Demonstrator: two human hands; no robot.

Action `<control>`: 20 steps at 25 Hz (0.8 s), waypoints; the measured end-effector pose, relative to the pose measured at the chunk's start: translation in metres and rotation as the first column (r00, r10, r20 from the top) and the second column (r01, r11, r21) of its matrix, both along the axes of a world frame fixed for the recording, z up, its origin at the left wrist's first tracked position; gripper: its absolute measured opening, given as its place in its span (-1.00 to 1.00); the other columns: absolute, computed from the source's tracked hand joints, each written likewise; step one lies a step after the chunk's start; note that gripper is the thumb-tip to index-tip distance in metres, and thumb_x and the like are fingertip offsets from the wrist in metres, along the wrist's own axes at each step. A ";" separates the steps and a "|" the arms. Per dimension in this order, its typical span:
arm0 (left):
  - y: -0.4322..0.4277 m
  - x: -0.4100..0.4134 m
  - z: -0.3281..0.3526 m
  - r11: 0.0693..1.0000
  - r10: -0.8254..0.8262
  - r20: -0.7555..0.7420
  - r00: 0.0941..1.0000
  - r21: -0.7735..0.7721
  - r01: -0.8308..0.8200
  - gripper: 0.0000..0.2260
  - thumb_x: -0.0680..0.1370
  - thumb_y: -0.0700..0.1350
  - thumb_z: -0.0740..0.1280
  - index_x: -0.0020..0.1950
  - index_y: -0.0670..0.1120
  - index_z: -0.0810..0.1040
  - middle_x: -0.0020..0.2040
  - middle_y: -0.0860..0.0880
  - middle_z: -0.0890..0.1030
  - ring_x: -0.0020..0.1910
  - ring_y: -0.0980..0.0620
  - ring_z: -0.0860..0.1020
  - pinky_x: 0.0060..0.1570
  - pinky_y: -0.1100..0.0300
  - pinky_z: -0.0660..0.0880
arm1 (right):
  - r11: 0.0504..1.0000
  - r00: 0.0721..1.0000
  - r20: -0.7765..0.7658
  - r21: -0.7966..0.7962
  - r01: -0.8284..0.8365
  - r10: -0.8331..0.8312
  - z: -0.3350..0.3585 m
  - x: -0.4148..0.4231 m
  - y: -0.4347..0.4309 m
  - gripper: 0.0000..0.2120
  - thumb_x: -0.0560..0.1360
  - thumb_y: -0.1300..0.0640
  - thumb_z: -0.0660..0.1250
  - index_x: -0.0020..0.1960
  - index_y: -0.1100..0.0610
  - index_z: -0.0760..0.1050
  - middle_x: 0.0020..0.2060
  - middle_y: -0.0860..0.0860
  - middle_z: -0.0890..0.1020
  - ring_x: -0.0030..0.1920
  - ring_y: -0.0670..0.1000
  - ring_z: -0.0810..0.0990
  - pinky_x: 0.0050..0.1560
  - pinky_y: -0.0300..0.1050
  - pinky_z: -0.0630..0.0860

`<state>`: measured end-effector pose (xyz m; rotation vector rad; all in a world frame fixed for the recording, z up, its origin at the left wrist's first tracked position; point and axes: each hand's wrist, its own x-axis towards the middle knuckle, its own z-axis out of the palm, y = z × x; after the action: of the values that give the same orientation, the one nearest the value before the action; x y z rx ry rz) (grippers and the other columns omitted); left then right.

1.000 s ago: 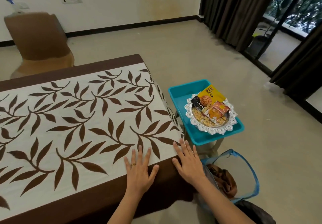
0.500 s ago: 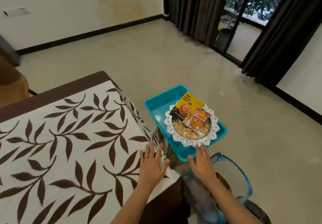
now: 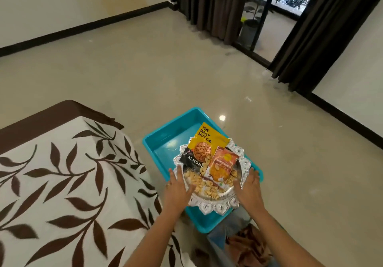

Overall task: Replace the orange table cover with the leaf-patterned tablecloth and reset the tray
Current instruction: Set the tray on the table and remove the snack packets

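Observation:
The leaf-patterned tablecloth [image 3: 68, 173] lies spread over the table at the left. A silver scalloped tray [image 3: 215, 209] with loose nuts, a yellow almond packet [image 3: 205, 140] and an orange snack packet [image 3: 222, 166] sits in a teal plastic bin [image 3: 165, 142] right of the table. My left hand [image 3: 178, 188] rests on the tray's left rim with the fingers straight and the thumb over the nuts. My right hand [image 3: 247, 188] lies on the right rim, fingers extended. Crumpled orange-brown cloth [image 3: 246, 244] shows in a bag below the bin.
The bin stands on a low stool, mostly hidden. A blue-edged bag [image 3: 219, 231] sits on the floor by my right arm. Dark curtains [image 3: 323, 38] and a glass door with a potted plant [image 3: 249, 26] are at the back right. Beige tiled floor surrounds the bin.
Both hands left the tablecloth's near edge and moved right to the silver tray, one on each side of its rim. My view turned right, toward the bin.

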<state>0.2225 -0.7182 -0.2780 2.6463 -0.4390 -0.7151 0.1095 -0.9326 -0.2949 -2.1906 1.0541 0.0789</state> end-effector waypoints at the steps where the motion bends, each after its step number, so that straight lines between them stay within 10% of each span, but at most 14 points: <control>1: -0.006 0.008 -0.004 0.999 0.026 -0.029 0.999 -0.024 -0.027 -0.23 0.58 0.23 0.16 0.57 -0.04 -0.22 0.57 -0.23 -0.10 0.46 -0.23 0.26 0.36 -0.07 0.28 | 1.000 1.000 0.007 0.016 0.014 -0.014 -0.007 0.004 -0.003 -0.23 0.58 0.01 0.24 0.54 0.31 -0.13 0.52 0.28 0.00 0.53 0.24 0.00 0.49 0.09 0.04; 5: -0.022 0.030 -0.019 0.984 0.132 -0.157 0.979 -0.100 -0.148 -0.20 0.58 -0.02 0.30 0.56 -0.07 -0.24 0.50 -0.19 0.10 0.31 -0.18 0.43 0.28 0.00 0.37 | 0.996 0.995 0.058 0.048 0.072 -0.075 -0.032 0.022 -0.014 -0.22 0.56 0.09 0.29 0.54 0.19 -0.15 0.44 0.30 0.14 0.27 0.33 0.43 0.25 0.21 0.41; 13: -0.019 0.035 0.024 0.965 0.168 -0.084 0.982 -0.188 -0.182 -0.17 0.56 -0.07 0.34 0.56 -0.02 -0.24 0.27 -0.13 0.25 -0.04 -0.04 0.56 0.06 0.07 0.53 | 0.971 0.971 0.236 -0.220 0.094 -0.041 0.010 0.032 -0.011 -0.41 0.51 0.35 0.30 0.47 0.35 0.15 0.21 0.39 0.34 0.13 0.28 0.41 0.13 0.11 0.45; 20: 0.040 0.042 0.143 0.944 0.246 0.114 0.963 -0.255 -0.211 -0.21 0.57 0.01 0.31 0.57 -0.10 -0.17 0.38 -0.20 0.23 0.07 -0.11 0.57 -0.02 0.11 0.49 | 0.955 0.957 0.274 -0.297 -0.009 0.094 0.134 0.073 0.032 -0.46 0.58 0.27 0.17 0.51 0.19 0.08 0.32 0.36 0.25 0.26 0.36 0.31 0.21 0.23 0.37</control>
<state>0.2649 -0.6784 -0.1349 2.4713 -0.2321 -0.3737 0.1823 -0.9009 -0.1608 -2.4020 0.8874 -0.3843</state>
